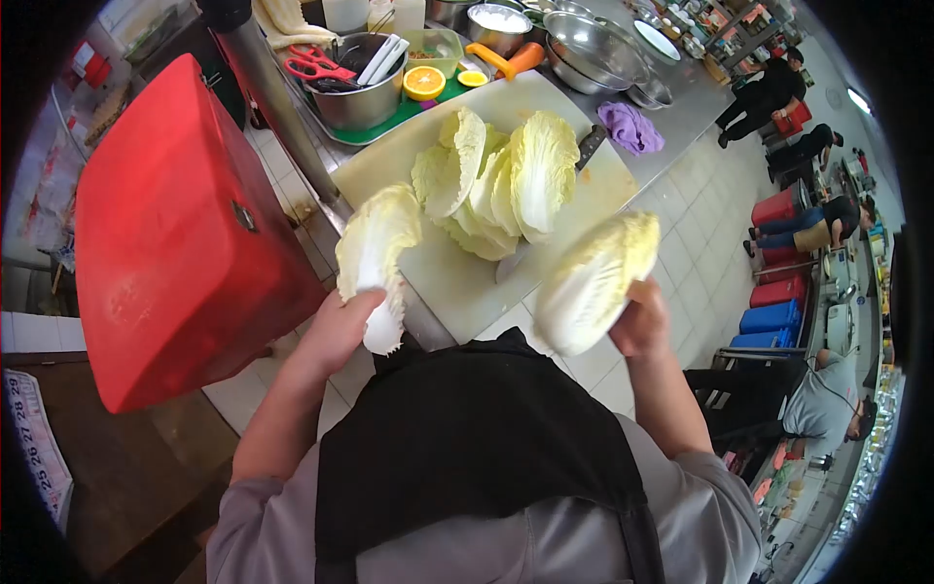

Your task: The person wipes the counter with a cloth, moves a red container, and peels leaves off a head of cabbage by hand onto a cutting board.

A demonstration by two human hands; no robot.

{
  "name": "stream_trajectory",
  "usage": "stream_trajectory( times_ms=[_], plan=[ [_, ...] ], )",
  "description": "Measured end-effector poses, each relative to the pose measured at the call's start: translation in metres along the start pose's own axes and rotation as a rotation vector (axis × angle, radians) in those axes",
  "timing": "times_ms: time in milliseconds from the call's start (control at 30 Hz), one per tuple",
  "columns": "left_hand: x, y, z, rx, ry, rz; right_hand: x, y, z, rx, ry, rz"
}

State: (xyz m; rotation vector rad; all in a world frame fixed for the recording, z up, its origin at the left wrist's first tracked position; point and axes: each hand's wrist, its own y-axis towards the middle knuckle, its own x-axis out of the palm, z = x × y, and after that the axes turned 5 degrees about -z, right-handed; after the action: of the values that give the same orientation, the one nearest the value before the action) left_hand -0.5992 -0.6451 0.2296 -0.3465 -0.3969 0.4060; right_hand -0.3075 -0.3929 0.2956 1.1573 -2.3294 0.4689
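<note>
My left hand [341, 331] pinches a single napa cabbage leaf [375, 253] by its white base, held up left of the cutting board [438, 292]. On the right, my right hand [642, 321] grips a napa cabbage head [598, 282] from its outer side, near the board's front right edge. Between the two, several loose cabbage leaves [496, 185] lie overlapping on the board. A knife [590, 146] rests partly beneath those leaves, with its dark handle showing at the right and a bit of blade toward the front.
A large red bin [175, 243] stands close on my left. Behind the board are a metal pot [365, 102] with red scissors, a cut orange [424, 84], an orange-handled peeler [491, 60], steel bowls [593, 49] and a purple cloth [630, 128]. Several people work at the far right.
</note>
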Motion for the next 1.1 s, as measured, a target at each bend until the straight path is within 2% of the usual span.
stream_trajectory(
  times_ms=[33,67,133,167,233,300,333,400,500,567,633,700,800,900,1033,1100],
  plan=[
    [0.01,-0.002,0.008,-0.032,0.099,0.11,-0.01,-0.013,-0.005,-0.018,-0.022,0.098],
    [0.015,-0.002,0.015,-0.001,0.198,0.071,-0.017,-0.025,-0.007,-0.04,-0.043,0.194],
    [0.023,0.01,0.034,0.086,0.4,0.0,-0.024,-0.043,-0.008,-0.053,-0.047,0.22],
    [0.028,0.018,0.041,0.126,0.399,-0.007,-0.028,-0.049,-0.008,-0.063,-0.052,0.225],
    [0.04,0.046,0.066,0.16,0.581,0.047,-0.041,-0.057,-0.003,-0.058,-0.028,0.202],
    [0.071,0.056,0.124,-0.019,0.622,-0.085,-0.049,-0.064,0.0,-0.042,0.002,0.172],
    [0.08,0.066,0.133,0.009,0.689,-0.054,-0.05,-0.066,-0.001,-0.052,0.002,0.162],
    [0.088,0.069,0.136,0.259,0.905,0.125,-0.053,-0.074,-0.004,-0.076,0.001,0.148],
    [0.077,0.053,0.115,0.374,0.774,0.188,-0.07,-0.087,-0.01,-0.107,0.041,0.139],
    [0.073,0.028,0.088,0.247,0.708,0.184,-0.093,-0.094,-0.008,-0.083,0.066,0.149],
    [0.065,0.009,0.05,0.117,0.784,0.126,-0.105,-0.092,-0.007,-0.071,0.051,0.135],
    [0.079,-0.014,0.014,0.014,0.67,0.061,-0.109,-0.082,-0.007,-0.051,0.026,0.091],
    [0.098,-0.038,-0.031,-0.012,0.564,-0.084,-0.092,-0.056,-0.001,0.014,-0.009,-0.028],
    [0.127,-0.065,-0.035,-0.02,0.516,-0.076,-0.06,-0.026,0.021,0.108,0.01,-0.208],
    [0.135,-0.093,-0.025,0.051,-0.088,-0.083,0.024,-0.01,0.046,0.129,0.073,-0.45],
    [0.117,-0.106,-0.036,0.152,-0.27,-0.126,0.061,-0.004,0.053,0.199,0.049,-0.584]
  ],
)
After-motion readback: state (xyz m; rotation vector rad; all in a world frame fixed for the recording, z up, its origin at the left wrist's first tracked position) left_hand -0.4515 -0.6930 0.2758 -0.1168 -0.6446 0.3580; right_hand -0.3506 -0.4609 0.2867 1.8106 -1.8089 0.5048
